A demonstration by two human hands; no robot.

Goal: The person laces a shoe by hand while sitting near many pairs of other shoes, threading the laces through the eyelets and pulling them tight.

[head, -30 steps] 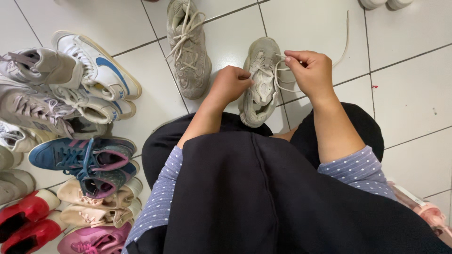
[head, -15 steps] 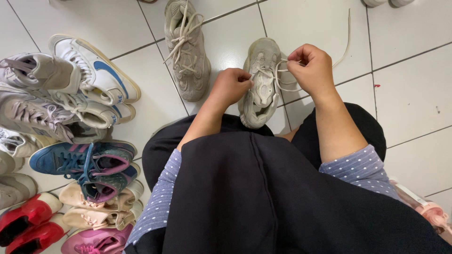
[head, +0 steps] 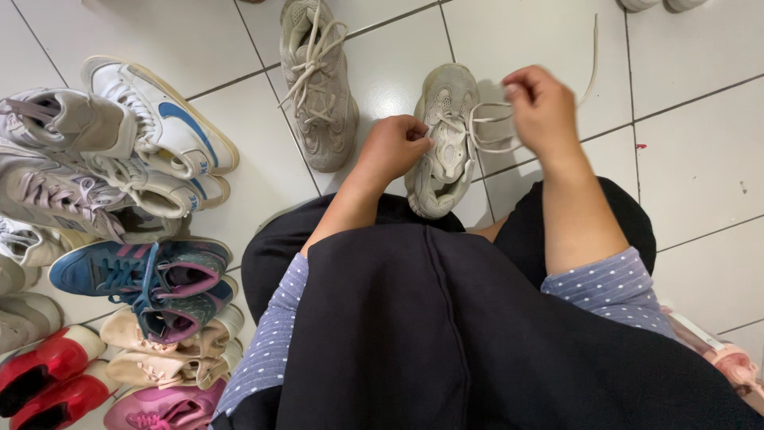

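the worn pale-grey chunky sneaker with off-white laces (head: 442, 142) lies on the white tiled floor (head: 700, 167) at upper centre of the frame, just above your knees. its long axis runs near vertical in the picture, one end at the top, the other toward you and tipped slightly to the lower left.

your left hand (head: 395, 146) sits at the shoe's left flank, about mid-length. fingers curled in, tips against the upper beside the lacing; it reads as bracing or lightly pinching the edge there, exact grip hidden by the knuckles.

your right hand (head: 543, 107) is up and to the right of the shoe, clear of it, not touching the upper. thumb and fingers are pressed together on the off-white lace (head: 487, 126), which runs taut from the eyelets rightward into the pinch. a loose tail of lace (head: 593, 52) trails up past the hand toward the upper right.

key relation: the shoe lies left and slightly below the right hand, lace drawn roughly crosswise to the shoe's long axis. the left hand is the nearer one, in contact; the right holds only the lace.

around: a matching grey sneaker with loose laces (head: 317, 80) just left of the first, apart from it. at left of frame, a crowd of shoes: a white high-top with a blue stripe (head: 159, 119), a blue-and-pink trainer (head: 139, 275), red shoes (head: 48, 378) at lower left.
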